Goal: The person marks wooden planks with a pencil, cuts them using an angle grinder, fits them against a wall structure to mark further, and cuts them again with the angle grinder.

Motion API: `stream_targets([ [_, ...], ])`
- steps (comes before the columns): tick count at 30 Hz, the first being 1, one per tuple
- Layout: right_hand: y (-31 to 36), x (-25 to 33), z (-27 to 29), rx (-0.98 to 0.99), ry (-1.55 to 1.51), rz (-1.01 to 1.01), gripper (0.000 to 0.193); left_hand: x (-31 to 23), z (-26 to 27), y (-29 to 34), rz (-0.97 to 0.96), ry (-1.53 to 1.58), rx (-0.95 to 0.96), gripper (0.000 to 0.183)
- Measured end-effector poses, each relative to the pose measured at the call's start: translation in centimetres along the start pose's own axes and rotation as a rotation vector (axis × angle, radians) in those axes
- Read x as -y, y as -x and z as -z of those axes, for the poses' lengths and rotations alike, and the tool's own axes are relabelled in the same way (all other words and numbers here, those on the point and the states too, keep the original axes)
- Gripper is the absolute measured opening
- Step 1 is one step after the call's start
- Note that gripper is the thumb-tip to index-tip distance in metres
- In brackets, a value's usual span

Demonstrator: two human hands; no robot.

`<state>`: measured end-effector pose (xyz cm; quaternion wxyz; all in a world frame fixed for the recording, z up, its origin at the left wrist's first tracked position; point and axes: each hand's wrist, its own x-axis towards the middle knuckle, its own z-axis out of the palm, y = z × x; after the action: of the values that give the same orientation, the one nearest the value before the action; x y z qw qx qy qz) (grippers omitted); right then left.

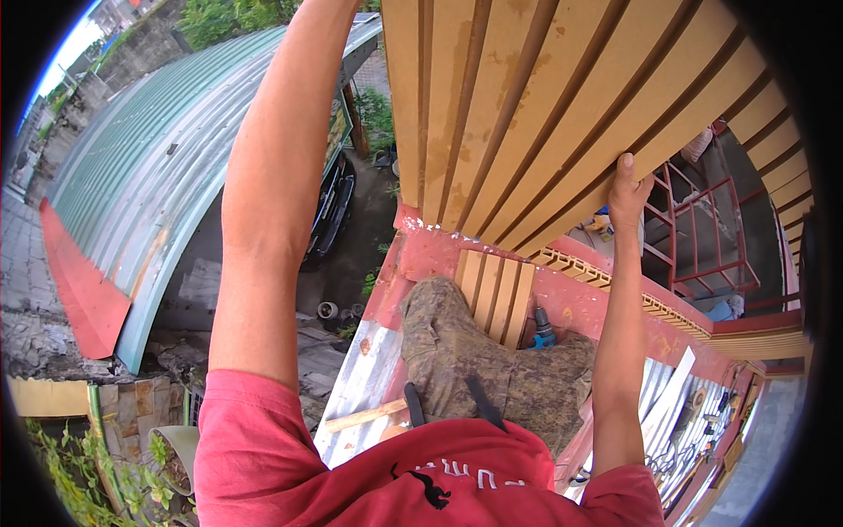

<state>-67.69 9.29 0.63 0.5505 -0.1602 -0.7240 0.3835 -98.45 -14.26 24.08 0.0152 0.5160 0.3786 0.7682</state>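
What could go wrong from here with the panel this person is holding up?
The panel might slip: the right hand grips one edge, and the left hand is out of view. The drill, close to the trousers, might get knocked by a shift in stance. If the panel swung left, it might fall toward the ground below.
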Motion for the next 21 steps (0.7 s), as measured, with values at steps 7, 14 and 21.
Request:
stream_targets([
  [7,-0.33,0.02,0.22,0.032,0.044,0.028,0.055,0.03,-0.06,0.05,-0.037,-0.037,-0.013,0.071],
  [14,-0.14,0.19,-0.01,0.011,0.01,0.022,0.055,0.1,-0.12,0.12,-0.038,-0.054,-0.05,0.07],
  [21,-0.35,-0.41,0.4,0.026,0.027,-0.002,0.056,-0.14,-0.07,-0.03,-0.061,-0.019,-0.037,0.066],
])
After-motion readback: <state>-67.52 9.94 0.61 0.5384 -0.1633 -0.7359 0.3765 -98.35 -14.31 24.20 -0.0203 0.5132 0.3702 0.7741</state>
